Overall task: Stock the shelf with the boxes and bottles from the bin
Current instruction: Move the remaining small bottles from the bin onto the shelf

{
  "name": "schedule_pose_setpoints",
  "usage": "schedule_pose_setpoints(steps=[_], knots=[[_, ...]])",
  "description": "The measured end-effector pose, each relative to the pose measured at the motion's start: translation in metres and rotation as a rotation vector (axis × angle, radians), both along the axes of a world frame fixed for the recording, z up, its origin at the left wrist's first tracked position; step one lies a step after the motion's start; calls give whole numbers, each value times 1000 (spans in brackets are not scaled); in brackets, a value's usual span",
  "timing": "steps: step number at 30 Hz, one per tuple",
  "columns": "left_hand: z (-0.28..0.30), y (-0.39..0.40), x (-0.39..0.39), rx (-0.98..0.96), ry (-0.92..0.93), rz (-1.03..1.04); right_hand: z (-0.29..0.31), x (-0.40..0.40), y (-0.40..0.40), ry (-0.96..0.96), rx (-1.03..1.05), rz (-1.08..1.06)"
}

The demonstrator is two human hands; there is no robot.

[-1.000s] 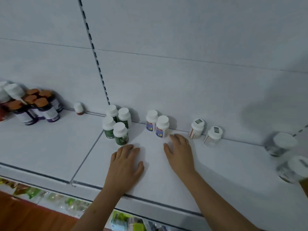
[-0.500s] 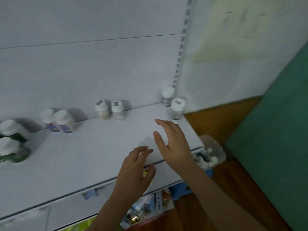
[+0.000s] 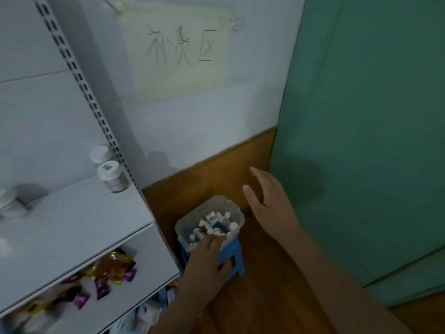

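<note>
Pale yellow paper sign with handwritten characters taped to white wall. Green door at right. Brown wooden floor below. Small blue stool on floor beside slotted upright. Purple and gold snack packets on lower tier, blurred.

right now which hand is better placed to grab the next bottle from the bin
Left. The left hand already has its fingers at the bin rim, over the bottles; the right hand hangs open beside the bin.
</note>
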State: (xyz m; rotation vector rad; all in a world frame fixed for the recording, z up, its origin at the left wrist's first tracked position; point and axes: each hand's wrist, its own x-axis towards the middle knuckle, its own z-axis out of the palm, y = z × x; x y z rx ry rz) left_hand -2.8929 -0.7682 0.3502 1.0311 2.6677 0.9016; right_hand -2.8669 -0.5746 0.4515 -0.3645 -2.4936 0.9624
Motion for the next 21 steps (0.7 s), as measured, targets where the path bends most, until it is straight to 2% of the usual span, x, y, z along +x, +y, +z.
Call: schedule_pose_setpoints(steps=[6,12,16,21], knots=[[-38,30,-5,-91,-112,10,-31,-16,54,-83,-33,11],[-64,58,-72,-110,-180,81,-59,-88,78,-159,-44,67],[-89,78,-127,-78,-308,204,-75,-150,91,-251,-48,123],[-136,89,-193,-44,-568,426,-103,-221,107,-425,-28,199]])
